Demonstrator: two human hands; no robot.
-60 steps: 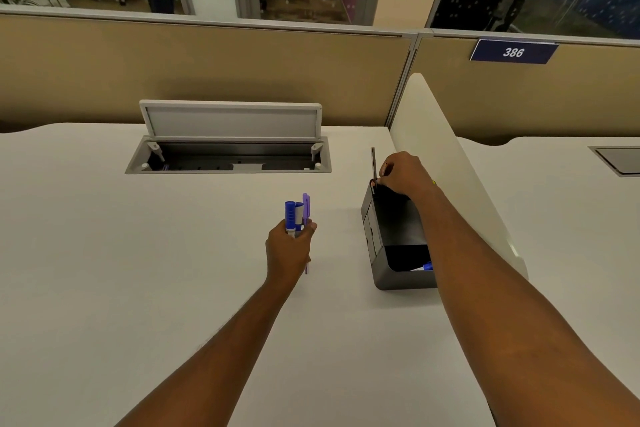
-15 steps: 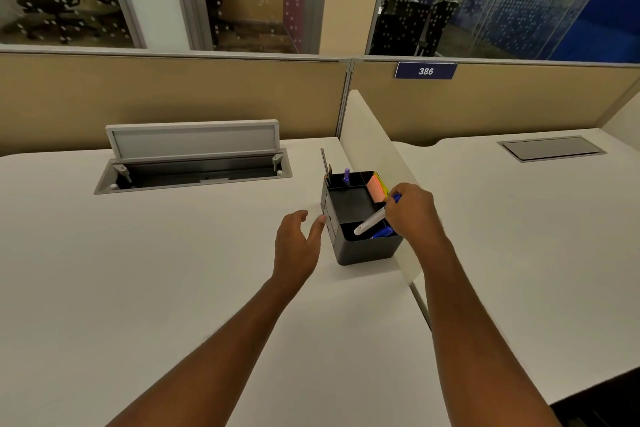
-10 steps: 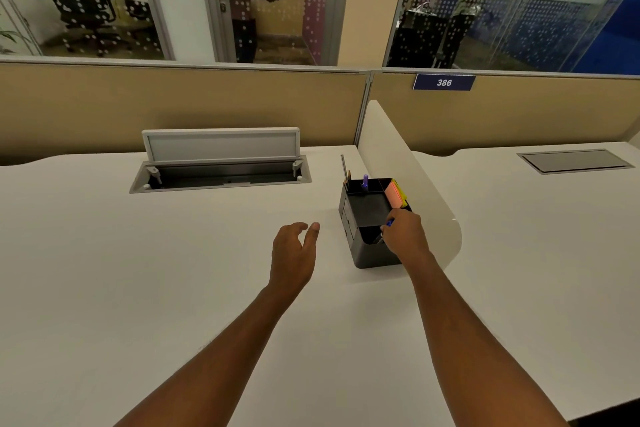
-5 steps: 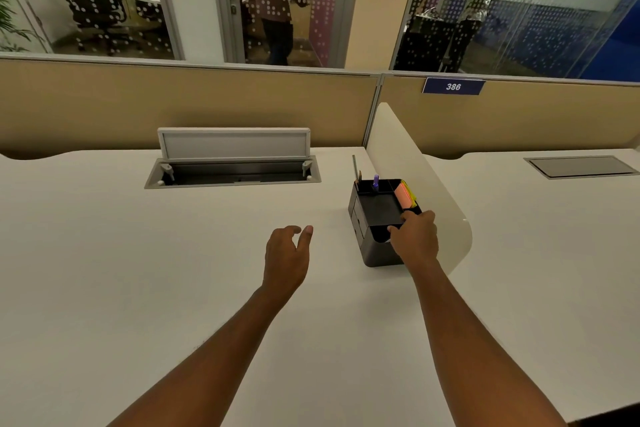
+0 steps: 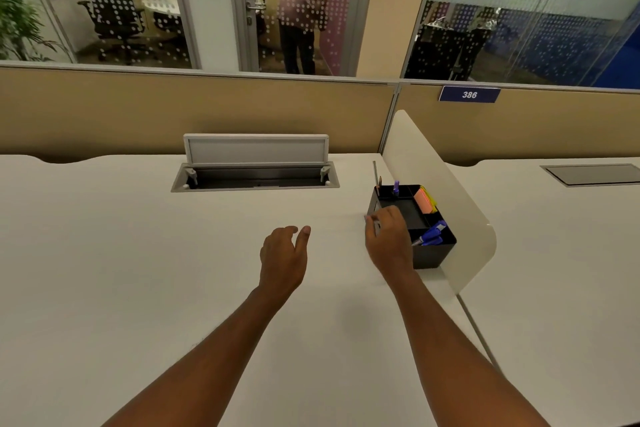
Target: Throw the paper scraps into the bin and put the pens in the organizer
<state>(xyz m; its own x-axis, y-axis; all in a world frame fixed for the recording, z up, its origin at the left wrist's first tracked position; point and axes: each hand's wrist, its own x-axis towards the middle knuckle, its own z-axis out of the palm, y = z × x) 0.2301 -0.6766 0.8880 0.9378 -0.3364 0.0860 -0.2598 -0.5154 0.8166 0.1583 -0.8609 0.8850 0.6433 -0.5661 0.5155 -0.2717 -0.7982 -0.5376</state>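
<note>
The black organizer [image 5: 431, 255] sits on the white desk [image 5: 104, 270], on the right side, pressed up against the cream divider [image 5: 460, 218]. The pens are inside it. Blue pens [image 5: 429, 237] lie slanted in the near pocket, with their long way running from near-left to far-right. A purple pen [image 5: 396, 186] stands up in the far pocket, next to a thin stick [image 5: 375, 173]. Orange sticky notes [image 5: 423, 200] lean in the far-right part.

The right hand [image 5: 389, 241] is right at the organizer's left edge, over it, with fingers spread loose and nothing in them. The left hand [image 5: 282, 258] hovers over the bare desk, well to the left of the organizer, also loose and holding nothing.

I see no pens and no paper scraps lying on the desk, and no bin in view. So the pen job looks done. If the organizer needs a nudge, the right hand is the close one, and the box lies just to its right.
</note>
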